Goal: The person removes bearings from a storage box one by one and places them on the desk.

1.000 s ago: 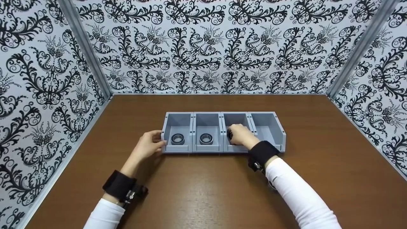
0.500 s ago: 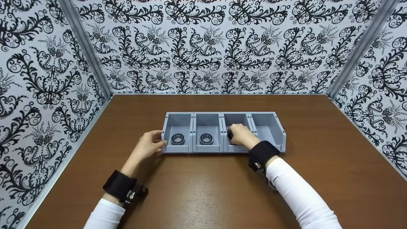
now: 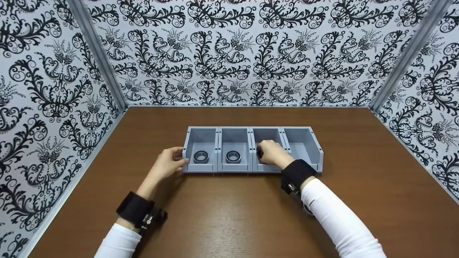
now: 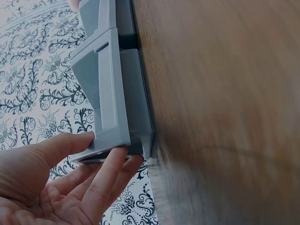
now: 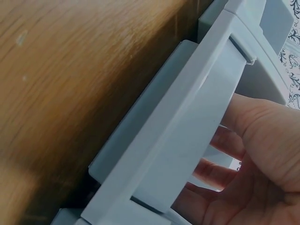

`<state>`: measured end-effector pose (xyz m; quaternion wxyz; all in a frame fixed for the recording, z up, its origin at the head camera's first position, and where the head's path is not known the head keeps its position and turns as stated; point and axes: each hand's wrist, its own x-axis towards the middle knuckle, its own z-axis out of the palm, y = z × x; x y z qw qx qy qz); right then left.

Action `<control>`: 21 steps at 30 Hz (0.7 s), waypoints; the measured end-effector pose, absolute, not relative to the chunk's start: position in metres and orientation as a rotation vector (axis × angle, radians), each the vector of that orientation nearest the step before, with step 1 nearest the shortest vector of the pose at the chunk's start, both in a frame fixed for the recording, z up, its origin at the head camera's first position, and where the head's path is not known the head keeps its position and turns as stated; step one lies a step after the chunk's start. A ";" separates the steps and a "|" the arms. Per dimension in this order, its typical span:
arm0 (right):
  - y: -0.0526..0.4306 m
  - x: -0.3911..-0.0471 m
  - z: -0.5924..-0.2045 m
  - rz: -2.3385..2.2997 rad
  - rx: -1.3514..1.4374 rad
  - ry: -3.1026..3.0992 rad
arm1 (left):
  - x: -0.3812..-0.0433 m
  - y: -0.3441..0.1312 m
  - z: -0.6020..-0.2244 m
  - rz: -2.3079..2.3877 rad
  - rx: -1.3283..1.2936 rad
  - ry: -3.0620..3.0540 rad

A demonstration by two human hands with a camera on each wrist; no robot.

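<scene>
A row of joined grey storage bins (image 3: 235, 167) stands on the table. My left hand (image 3: 168, 164) pinches the outer wall of the leftmost bin, thumb on the front edge and fingers around the side, as the left wrist view shows. Ball bearings lie flat in the two left bins: one bearing (image 3: 201, 157) in the leftmost, another bearing (image 3: 233, 157) beside it. My right hand (image 3: 274, 153) reaches into the third bin and holds a dark bearing (image 3: 259, 152), mostly covered by the fingers. In the right wrist view the front wall (image 5: 187, 131) hides the fingertips.
The rightmost bin (image 3: 303, 148) shows its bare floor. A brown wooden table (image 3: 222, 211) spreads around the row. Patterned walls (image 3: 233, 53) with grey metal posts (image 3: 96, 53) enclose the back and sides. Black straps with small cameras sit on both wrists.
</scene>
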<state>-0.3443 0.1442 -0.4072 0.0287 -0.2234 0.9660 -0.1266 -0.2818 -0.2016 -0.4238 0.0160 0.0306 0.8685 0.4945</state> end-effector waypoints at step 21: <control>0.146 -0.342 -0.398 -0.411 -0.724 2.990 | -0.281 -0.202 -0.423 1.524 0.081 2.702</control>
